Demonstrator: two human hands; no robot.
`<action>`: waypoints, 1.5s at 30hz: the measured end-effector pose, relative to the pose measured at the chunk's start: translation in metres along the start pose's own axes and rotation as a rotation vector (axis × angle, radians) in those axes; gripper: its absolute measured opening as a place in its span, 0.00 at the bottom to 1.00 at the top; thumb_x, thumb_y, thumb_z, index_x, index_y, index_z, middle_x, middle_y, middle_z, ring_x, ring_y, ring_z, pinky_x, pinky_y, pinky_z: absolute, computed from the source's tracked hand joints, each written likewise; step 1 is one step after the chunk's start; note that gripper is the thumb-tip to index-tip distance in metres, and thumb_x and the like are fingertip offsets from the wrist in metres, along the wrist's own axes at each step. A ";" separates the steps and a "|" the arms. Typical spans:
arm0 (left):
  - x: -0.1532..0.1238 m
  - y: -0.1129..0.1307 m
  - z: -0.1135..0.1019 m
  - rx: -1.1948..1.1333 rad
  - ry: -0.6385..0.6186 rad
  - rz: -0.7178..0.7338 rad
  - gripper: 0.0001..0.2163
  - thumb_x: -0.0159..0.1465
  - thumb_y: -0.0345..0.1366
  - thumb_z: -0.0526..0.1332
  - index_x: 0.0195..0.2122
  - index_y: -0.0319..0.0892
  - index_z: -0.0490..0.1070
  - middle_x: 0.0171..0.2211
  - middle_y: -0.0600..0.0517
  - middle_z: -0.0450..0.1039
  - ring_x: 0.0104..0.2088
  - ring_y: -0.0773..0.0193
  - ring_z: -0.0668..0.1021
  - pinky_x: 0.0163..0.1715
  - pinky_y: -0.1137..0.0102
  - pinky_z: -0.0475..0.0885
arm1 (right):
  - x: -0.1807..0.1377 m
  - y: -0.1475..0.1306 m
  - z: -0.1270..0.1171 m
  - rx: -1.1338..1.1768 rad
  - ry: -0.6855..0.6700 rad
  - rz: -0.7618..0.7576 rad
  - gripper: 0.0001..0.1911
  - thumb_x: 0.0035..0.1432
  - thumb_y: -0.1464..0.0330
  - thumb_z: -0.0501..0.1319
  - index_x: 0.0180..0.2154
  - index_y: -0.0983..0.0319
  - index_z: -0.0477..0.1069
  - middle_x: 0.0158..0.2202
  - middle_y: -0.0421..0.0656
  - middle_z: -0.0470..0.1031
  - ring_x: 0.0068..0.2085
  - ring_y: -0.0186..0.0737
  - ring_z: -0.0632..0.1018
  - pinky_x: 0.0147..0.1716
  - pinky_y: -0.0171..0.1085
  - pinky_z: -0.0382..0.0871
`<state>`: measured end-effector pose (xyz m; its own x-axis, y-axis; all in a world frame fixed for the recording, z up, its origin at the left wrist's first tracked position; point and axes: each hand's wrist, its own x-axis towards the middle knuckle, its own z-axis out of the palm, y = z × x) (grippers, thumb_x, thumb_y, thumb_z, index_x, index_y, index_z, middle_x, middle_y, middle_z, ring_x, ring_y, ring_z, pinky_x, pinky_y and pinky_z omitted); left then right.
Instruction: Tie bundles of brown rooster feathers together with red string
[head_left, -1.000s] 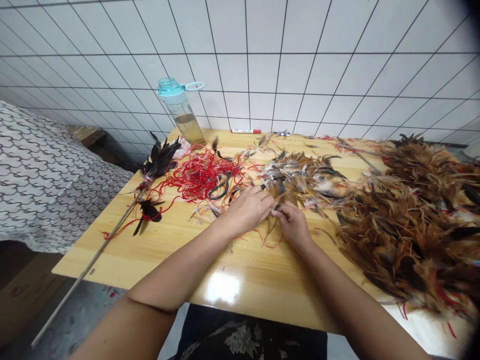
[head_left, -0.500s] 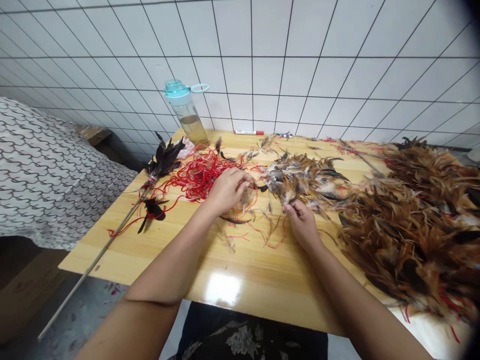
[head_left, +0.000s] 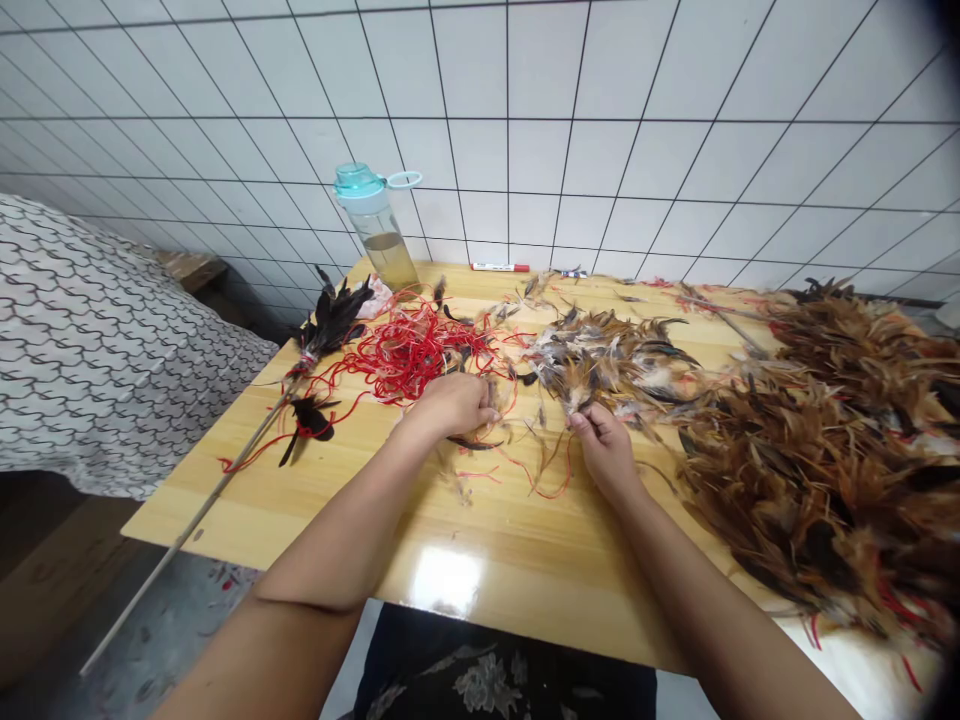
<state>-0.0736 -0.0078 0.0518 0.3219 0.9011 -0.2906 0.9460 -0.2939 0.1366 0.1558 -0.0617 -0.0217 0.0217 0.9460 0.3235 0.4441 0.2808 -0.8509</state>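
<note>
My right hand (head_left: 606,440) pinches the base of a small tuft of brown feathers (head_left: 582,384), at the near edge of a loose pile of grey and brown feathers (head_left: 619,350). My left hand (head_left: 456,403) is low over the table (head_left: 517,560), its fingers curled together. What it holds, if anything, is hidden. Just behind it lies a tangle of red string (head_left: 401,350). A thin strand of red string (head_left: 555,492) and bits of feather lie on the wood between my hands.
At left, a long stick (head_left: 217,490) with black feathers (head_left: 336,318) tied at its end overhangs the table edge. A water bottle (head_left: 386,240) and a red-capped marker (head_left: 499,267) are near the tiled wall. Large brown feather bundles (head_left: 817,480) fill the right side.
My left hand has come down and nearer to me, away from the red string tangle, with its fingers curled more. My right hand stays on the feather tuft.
</note>
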 end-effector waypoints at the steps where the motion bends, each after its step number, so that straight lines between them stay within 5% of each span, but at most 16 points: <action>1: 0.001 0.001 0.002 0.012 0.004 0.009 0.10 0.55 0.44 0.59 0.27 0.44 0.73 0.31 0.49 0.77 0.32 0.59 0.76 0.26 0.70 0.59 | 0.000 0.000 0.000 -0.004 -0.001 -0.005 0.12 0.59 0.63 0.54 0.25 0.60 0.65 0.24 0.38 0.65 0.29 0.36 0.68 0.31 0.36 0.60; 7: 0.003 -0.006 0.003 -0.088 0.085 0.055 0.06 0.56 0.33 0.55 0.27 0.42 0.71 0.29 0.49 0.75 0.29 0.61 0.74 0.28 0.71 0.61 | 0.000 0.001 0.000 -0.021 0.000 -0.034 0.12 0.59 0.64 0.53 0.24 0.60 0.65 0.24 0.39 0.65 0.28 0.36 0.68 0.30 0.35 0.60; 13: 0.004 -0.010 -0.003 -0.689 0.328 0.178 0.05 0.57 0.35 0.56 0.32 0.40 0.66 0.28 0.53 0.70 0.28 0.68 0.71 0.29 0.74 0.64 | 0.000 -0.003 0.000 -0.019 0.012 -0.044 0.12 0.59 0.65 0.54 0.23 0.60 0.64 0.23 0.38 0.65 0.27 0.35 0.68 0.29 0.35 0.60; 17: 0.004 0.008 0.001 -1.246 0.234 0.222 0.10 0.55 0.37 0.61 0.35 0.38 0.65 0.28 0.54 0.69 0.26 0.72 0.71 0.28 0.75 0.66 | 0.000 -0.003 0.002 -0.008 0.029 -0.046 0.12 0.58 0.65 0.55 0.23 0.60 0.65 0.22 0.38 0.64 0.27 0.35 0.68 0.29 0.34 0.60; 21: 0.006 0.031 0.015 -1.469 0.114 0.205 0.12 0.53 0.38 0.65 0.31 0.38 0.65 0.24 0.55 0.69 0.24 0.72 0.72 0.24 0.77 0.65 | 0.000 -0.003 0.003 0.000 0.036 -0.037 0.12 0.58 0.65 0.55 0.23 0.60 0.67 0.22 0.38 0.66 0.27 0.35 0.68 0.30 0.34 0.61; 27: 0.010 0.054 0.034 -1.517 0.074 0.159 0.10 0.53 0.33 0.65 0.32 0.37 0.66 0.24 0.54 0.70 0.25 0.71 0.73 0.25 0.77 0.66 | 0.001 -0.003 0.005 -0.011 0.012 -0.022 0.12 0.56 0.66 0.57 0.21 0.60 0.66 0.21 0.38 0.64 0.26 0.34 0.67 0.28 0.34 0.60; 34: 0.016 0.062 0.051 -1.335 0.224 0.192 0.06 0.54 0.30 0.61 0.32 0.38 0.66 0.26 0.56 0.69 0.27 0.72 0.72 0.30 0.76 0.66 | 0.001 0.000 0.011 -0.051 0.026 -0.026 0.12 0.56 0.67 0.58 0.21 0.60 0.65 0.20 0.37 0.62 0.25 0.34 0.66 0.27 0.34 0.59; 45: 0.014 0.063 0.052 -1.277 0.270 0.212 0.07 0.56 0.35 0.61 0.33 0.39 0.67 0.27 0.55 0.69 0.28 0.71 0.71 0.31 0.74 0.66 | 0.000 -0.003 0.011 -0.174 0.101 -0.002 0.12 0.57 0.66 0.56 0.21 0.59 0.65 0.21 0.38 0.62 0.26 0.36 0.65 0.28 0.35 0.58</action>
<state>-0.0080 -0.0299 0.0072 0.3004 0.9535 0.0228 0.1302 -0.0647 0.9894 0.1444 -0.0613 -0.0234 0.1070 0.9220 0.3722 0.5919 0.2417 -0.7689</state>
